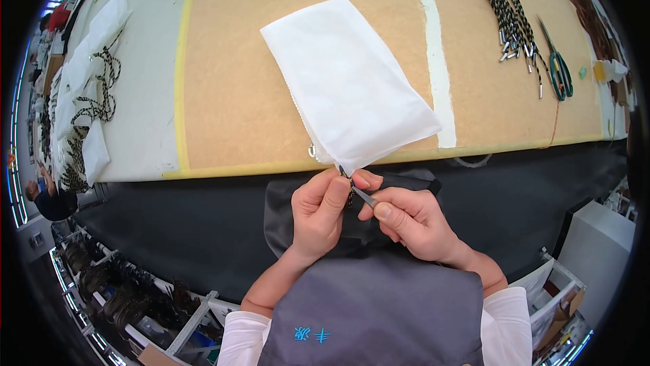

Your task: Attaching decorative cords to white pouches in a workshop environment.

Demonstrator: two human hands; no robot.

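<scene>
Most of the white pouch [345, 75] lies on the table [230, 109], its near corner reaching past the edge to the left hand [315, 213], by whose thumb and fingers a dark patterned cord [350, 199] is pinched, while a grey tool [366, 197] is gripped in the right hand [414, 224], its tip at the cord. The cord is best pinched firmly close to the tip, and the tool is best guided in small movements, with the 2 hands braced together so that the pouch is not tugged.

Bag [349, 81] blks ctr, room L, scissors [559, 76] R
</scene>
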